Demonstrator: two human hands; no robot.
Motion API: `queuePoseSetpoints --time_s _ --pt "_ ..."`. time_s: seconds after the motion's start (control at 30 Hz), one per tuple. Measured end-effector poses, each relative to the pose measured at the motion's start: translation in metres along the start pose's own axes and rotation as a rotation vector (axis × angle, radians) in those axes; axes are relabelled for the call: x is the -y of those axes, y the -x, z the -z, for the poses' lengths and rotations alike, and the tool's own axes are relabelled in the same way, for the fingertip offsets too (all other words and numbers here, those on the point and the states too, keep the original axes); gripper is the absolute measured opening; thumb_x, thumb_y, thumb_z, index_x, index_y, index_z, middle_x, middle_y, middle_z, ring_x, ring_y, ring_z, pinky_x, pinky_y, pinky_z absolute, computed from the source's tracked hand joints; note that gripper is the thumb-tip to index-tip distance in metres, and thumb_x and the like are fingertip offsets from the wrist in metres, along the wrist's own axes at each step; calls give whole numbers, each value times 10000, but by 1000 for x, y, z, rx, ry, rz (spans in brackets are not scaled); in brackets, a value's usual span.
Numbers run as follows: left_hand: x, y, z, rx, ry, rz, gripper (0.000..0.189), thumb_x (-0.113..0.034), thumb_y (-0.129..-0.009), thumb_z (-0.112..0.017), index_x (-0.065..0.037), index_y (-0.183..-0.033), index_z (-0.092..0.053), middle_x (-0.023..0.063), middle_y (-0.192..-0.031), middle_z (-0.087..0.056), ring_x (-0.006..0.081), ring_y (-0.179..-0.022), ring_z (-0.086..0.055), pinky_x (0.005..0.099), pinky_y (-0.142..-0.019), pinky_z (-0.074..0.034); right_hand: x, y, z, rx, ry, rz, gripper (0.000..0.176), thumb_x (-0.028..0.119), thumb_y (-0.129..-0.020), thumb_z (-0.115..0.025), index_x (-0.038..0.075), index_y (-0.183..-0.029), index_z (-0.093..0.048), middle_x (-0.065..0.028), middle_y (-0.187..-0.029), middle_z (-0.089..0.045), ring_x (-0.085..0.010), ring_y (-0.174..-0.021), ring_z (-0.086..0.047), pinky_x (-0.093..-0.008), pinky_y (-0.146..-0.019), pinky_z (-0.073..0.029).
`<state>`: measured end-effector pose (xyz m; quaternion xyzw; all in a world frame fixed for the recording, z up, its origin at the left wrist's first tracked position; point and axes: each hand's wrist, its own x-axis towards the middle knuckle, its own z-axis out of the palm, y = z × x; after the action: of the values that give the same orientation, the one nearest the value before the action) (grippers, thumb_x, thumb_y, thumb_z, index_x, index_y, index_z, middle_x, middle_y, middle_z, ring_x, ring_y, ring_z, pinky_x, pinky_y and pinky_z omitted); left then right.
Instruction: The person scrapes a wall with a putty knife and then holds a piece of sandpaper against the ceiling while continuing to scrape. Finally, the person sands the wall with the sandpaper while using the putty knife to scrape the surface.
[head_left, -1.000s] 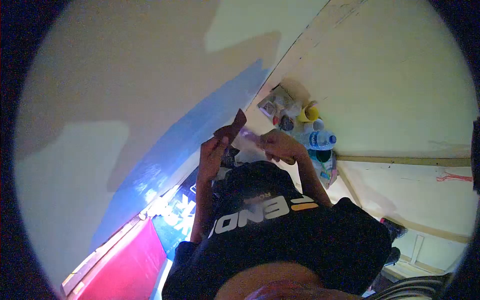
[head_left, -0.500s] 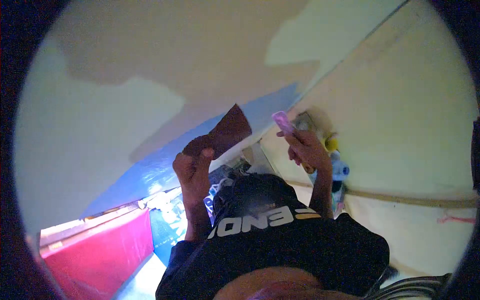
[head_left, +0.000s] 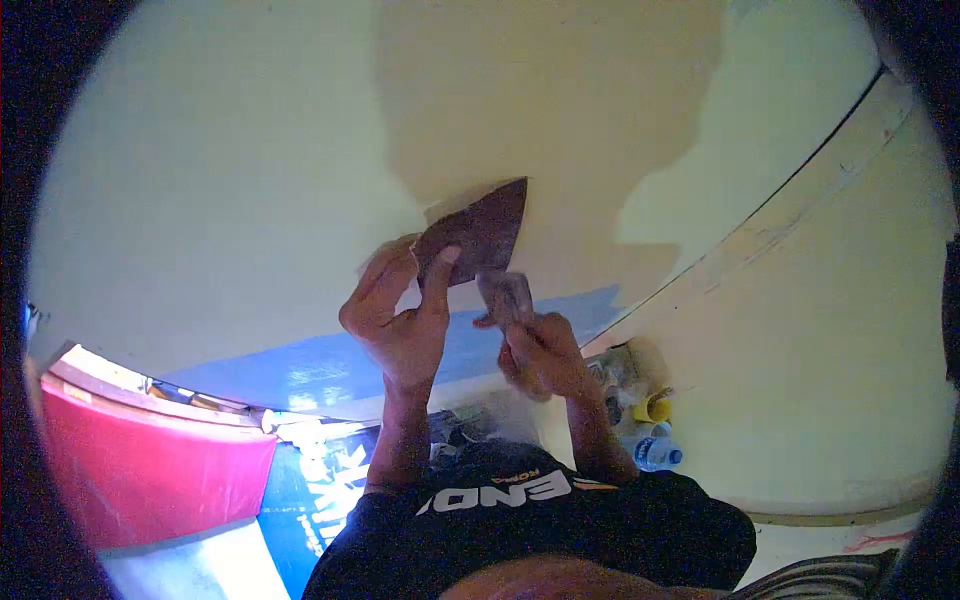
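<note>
My left hand (head_left: 405, 320) pinches a dark brown sheet of sandpaper (head_left: 480, 225) between thumb and fingers, with the sheet fanning up and right in front of the pale surface. Just below the sheet's lower right edge, my right hand (head_left: 545, 350) is closed around a small flat block (head_left: 507, 293). Motion smears this block, which looks greyish and rounded at the corners. Its top end comes right up to the sandpaper's lower edge.
Ahead spreads a pale wall (head_left: 250, 200) with a blue band (head_left: 330, 360) along its lower part. To the right lie a plastic bottle (head_left: 658, 455) and a yellow cup-like thing (head_left: 657, 407). A red panel (head_left: 150, 450) stands at the lower left.
My right hand has come left and down, bringing the block close under the sandpaper. The view has tilted, and the left hand now holds the sheet more upright.
</note>
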<state>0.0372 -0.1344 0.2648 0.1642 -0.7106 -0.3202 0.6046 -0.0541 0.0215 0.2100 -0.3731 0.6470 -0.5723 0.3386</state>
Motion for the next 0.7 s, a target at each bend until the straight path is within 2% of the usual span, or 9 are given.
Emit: queuePoseSetpoints --time_s 0.03,0.13,0.23,0.33,0.43,0.57,0.7 --pt "0 0 3 -13 -33 10 153 -19 -716 -754 9 -853 -693 116 -809 -689 186 -736 -667 294 -644 -516 3 -8 -1 -34 -29 -39 403 422 -942 -499 98 -1156 -608 -11 -558 -563 -101 -391 -492 -256 -333 -378" --pt "-1 0 9 -17 66 116 185 -14 -705 -762 -12 -876 -691 94 -832 -696 173 -743 -663 279 -613 -496 -9 -29 3 -75 -228 10 421 431 -933 -513 87 -1152 -615 -25 -557 -563 -102 -392 -493 -258 -332 -380" --pt "9 -3 16 -158 -80 -18 202 -24 -699 -772 -48 -880 -685 65 -835 -697 154 -736 -646 267 -600 -476 -5 -30 3 -53 -346 35 396 339 -958 -482 -16 -1085 -601 -72 -533 -555 -119 -370 -488 -259 -341 -406" --pt "17 -5 17 -167 -118 -78 184 -34 -694 -780 -73 -837 -671 50 -821 -693 133 -711 -621 264 -585 -460 -15 -33 4 -30 -340 74 401 329 -969 -463 -36 -1065 -599 -70 -521 -542 -113 -350 -466 -254 -333 -391" --pt "25 -2 11 -171 -61 -93 169 -31 -686 -783 -81 -779 -651 43 -802 -687 118 -665 -589 255 -566 -437 -9 -30 -4 -59 -313 98 408 324 -981 -436 -43 -1055 -598 -67 -502 -524 -113 -335 -448 -253 -328 -382" --pt "27 1 8 -181 -35 -50 169 -20 -682 -779 -80 -760 -642 38 -781 -681 113 -639 -575 250 -548 -417 -1 -46 -9 -12 -345 187 357 341 -963 -482 20 -1013 -631 -30 -500 -520 -109 -335 -444 -256 -310 -353" --pt "27 4 4 -173 -22 -7 164 -18 -683 -776 -76 -753 -640 39 -770 -673 116 -642 -581 244 -553 -421 43 -53 -24 14 -431 266 352 336 -969 -472 21 -937 -625 -29 -485 -514 -110 -330 -446 -259 -305 -355"
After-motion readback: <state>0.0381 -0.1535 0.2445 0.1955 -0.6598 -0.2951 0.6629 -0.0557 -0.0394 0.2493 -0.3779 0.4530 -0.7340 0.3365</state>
